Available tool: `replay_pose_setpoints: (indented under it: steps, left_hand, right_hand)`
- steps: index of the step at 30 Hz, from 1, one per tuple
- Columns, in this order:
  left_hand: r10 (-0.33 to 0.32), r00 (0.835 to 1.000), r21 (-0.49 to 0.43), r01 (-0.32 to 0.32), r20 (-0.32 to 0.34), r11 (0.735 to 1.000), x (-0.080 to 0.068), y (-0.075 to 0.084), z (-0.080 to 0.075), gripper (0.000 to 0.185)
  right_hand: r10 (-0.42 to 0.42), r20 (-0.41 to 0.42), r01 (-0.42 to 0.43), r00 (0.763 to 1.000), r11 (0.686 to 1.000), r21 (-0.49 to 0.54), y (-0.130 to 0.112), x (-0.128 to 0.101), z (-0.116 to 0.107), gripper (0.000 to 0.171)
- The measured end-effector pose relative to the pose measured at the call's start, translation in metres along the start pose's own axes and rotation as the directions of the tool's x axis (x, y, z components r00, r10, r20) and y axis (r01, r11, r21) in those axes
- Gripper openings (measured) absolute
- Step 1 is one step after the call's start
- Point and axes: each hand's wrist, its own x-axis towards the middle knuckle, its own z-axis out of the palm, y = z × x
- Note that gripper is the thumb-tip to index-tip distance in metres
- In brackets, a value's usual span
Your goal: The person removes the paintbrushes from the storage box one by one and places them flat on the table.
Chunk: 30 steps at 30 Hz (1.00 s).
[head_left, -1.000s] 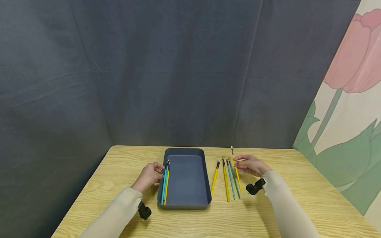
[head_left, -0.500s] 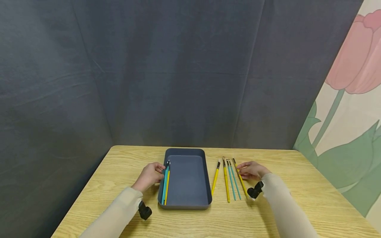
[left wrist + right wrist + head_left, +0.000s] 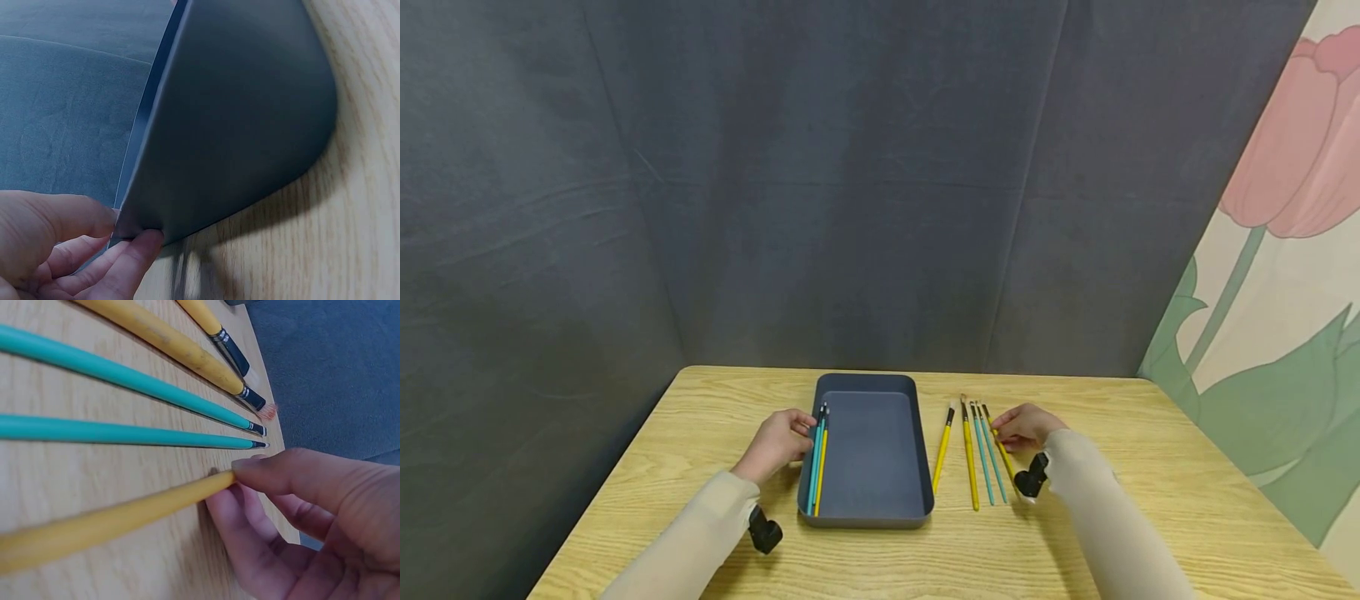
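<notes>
A dark blue tray (image 3: 917, 450) lies on the wooden table with a few teal and yellow paintbrushes (image 3: 817, 467) along its left wall. My left hand (image 3: 801, 431) grips the tray's left rim; in the left wrist view the left hand (image 3: 134, 228) pinches the tray wall (image 3: 237, 125). To the right of the tray lie two yellow brushes (image 3: 968, 458) and two teal brushes (image 3: 983, 457). My right hand (image 3: 1002, 432) pinches the rightmost yellow brush (image 3: 1006, 460), which lies on the table. Up close, the right hand (image 3: 234, 481) holds that yellow brush (image 3: 125, 515) beside the teal brushes (image 3: 125, 431).
The wooden table (image 3: 1150, 500) runs out to the right of the brushes. A dark cloth backdrop (image 3: 850, 208) hangs behind it, and a panel painted with a tulip (image 3: 1285, 250) stands at the right. Small black wrist cameras (image 3: 764, 531) sit on both sleeves.
My right hand has lowered the yellow brush from a raised tilt onto the table and slid it left, close to the teal brushes. The left hand and tray have not moved.
</notes>
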Motion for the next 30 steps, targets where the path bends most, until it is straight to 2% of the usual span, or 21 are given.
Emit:
replay_pose_setpoints:
  steps: [12, 30]
  left_hand:
    - [0.000, 1.000, 0.015, 0.000, 0.003, 1.000, 0.0008, -0.0002, -0.0003, 0.033]
    - [-0.009, 1.000, 0.016, 0.009, -0.001, 1.000, 0.0010, 0.0011, 0.0003, 0.033]
  right_hand:
    - [0.067, -0.070, -0.072, 0.995, 0.995, -0.073, -0.0077, 0.0021, 0.0060, 0.014]
    - [0.073, -0.054, -0.076, 0.996, 0.995, -0.059, -0.0058, 0.0038, 0.0055, 0.015]
